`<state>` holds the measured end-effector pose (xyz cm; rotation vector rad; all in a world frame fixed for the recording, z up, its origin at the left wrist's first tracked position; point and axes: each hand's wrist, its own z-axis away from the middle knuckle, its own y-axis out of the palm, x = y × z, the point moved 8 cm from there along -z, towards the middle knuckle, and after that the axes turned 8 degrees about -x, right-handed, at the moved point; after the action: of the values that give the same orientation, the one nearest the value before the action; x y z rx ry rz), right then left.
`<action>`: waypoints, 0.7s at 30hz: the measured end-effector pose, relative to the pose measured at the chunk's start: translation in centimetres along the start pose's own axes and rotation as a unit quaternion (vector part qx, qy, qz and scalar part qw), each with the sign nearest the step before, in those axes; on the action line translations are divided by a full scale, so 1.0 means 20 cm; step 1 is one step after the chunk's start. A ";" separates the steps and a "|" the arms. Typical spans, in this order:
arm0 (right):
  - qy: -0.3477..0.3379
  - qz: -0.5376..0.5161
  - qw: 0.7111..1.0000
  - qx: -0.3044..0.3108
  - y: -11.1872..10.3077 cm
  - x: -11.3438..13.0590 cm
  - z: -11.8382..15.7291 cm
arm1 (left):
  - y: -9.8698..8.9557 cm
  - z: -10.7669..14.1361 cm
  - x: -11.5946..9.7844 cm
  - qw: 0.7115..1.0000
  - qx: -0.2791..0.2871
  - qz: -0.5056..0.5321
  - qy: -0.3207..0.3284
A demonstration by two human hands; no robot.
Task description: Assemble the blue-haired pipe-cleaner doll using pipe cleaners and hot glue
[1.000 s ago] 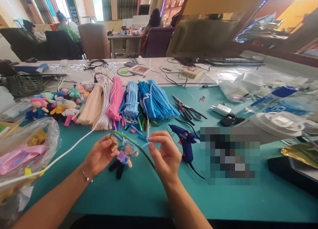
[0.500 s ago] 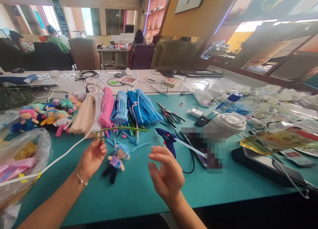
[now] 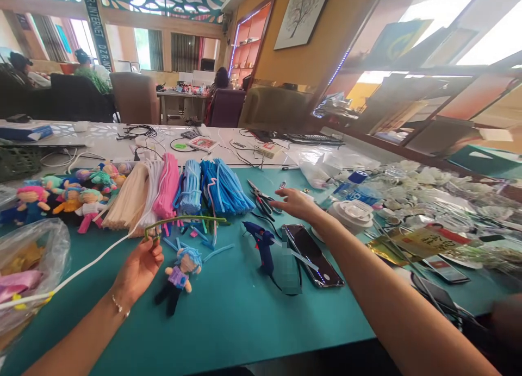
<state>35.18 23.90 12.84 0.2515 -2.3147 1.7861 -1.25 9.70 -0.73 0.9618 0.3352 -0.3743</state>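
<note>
My left hand (image 3: 141,267) pinches a bent green pipe cleaner (image 3: 185,219), whose long end points right. Reaching over the mat, my right hand (image 3: 299,204) has its fingers apart and holds nothing; its fingertips are beside the red-handled pliers (image 3: 264,200). A small doll (image 3: 178,278) with blue hair, purple top and dark trousers lies right of my left hand. The blue glue gun (image 3: 265,248) rests on the green mat (image 3: 228,327) between my hands. Behind them stand bundles of beige (image 3: 128,196), pink (image 3: 166,186) and blue (image 3: 228,188) pipe cleaners.
Several finished dolls (image 3: 69,196) and a plastic bag (image 3: 36,278) are at the left. A phone (image 3: 314,256) lies under my right forearm's left side. Farther right are a lidded cup (image 3: 350,215), a bottle (image 3: 354,188) and clear plastic packets (image 3: 432,202). People sit in the background.
My right hand has moved forward and right, from in front of the glue gun to beside the pliers, its arm now stretched across the mat. My left hand still holds the green pipe cleaner.
</note>
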 end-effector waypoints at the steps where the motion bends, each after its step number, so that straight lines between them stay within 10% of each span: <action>1: -0.001 0.020 0.999 0.030 0.06 -0.01 -0.03 | -0.01 -0.01 0.00 1.000 -0.004 0.002 0.001; 9: -0.010 0.113 0.980 0.163 0.37 -0.05 -0.10 | -0.04 -0.05 0.03 1.000 0.014 0.006 0.007; 21: -0.029 0.115 0.989 0.094 0.33 -0.05 -0.17 | 0.00 -0.05 0.03 0.999 0.033 0.003 0.024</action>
<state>34.55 28.80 7.16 0.0681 -2.2960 2.1385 -0.79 10.46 -1.54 1.0367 0.3658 -0.3591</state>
